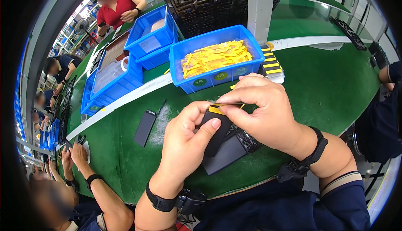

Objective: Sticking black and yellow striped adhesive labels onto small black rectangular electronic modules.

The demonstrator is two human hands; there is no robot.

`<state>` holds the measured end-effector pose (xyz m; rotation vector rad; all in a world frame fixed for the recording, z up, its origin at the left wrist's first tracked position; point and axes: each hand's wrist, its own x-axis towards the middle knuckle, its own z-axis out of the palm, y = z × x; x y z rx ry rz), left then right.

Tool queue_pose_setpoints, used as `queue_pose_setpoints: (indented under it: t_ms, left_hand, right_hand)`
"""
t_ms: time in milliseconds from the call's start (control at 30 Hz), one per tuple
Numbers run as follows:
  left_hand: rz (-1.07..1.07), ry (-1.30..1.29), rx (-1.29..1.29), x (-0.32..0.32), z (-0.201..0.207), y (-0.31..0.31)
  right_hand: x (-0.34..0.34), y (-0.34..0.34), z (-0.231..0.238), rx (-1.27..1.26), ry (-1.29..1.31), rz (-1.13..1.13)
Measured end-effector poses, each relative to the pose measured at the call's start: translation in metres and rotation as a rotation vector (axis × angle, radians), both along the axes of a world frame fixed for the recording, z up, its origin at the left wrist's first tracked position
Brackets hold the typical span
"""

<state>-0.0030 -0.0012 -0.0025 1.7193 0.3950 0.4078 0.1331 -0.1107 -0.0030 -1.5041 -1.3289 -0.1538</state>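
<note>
My left hand [186,141] is closed around a flat black rectangular pack [217,132], thumb on its face, tilted above the table. A yellow strip [215,110] lies across the pack's upper end. My right hand [264,109] pinches at that end with thumb and forefinger, and a thin bit of yellow shows by the fingertips. Under my hands another black pack [224,159] lies on the green table, beside small dark parts [248,141] partly hidden by my right hand. To the left rests one more black pack [145,128] with a short cable.
Beyond my hands stands a blue bin [178,73] full of yellow strips [217,58]. A striped yellow-black stack [272,63] sits at its right. More blue bins [132,73] stand to the left. Co-workers' hands [75,155] work at the left; another person sits at right. A grey post [260,9] rises behind.
</note>
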Motion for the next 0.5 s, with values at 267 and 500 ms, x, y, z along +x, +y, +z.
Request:
queue_pose_setpoints:
  t_ms: [267,500]
  left_hand:
    - [0.029,-0.091,0.096,-0.0008,-0.0029,-0.0034]
    - [0.108,-0.133,-0.082,0.0007,-0.0001,-0.0012]
  right_hand:
    - [-0.0029,0.0011,-0.0018,-0.046,-0.073,-0.053]
    - [0.001,-0.0025,0.0077,-0.029,-0.353,-0.101]
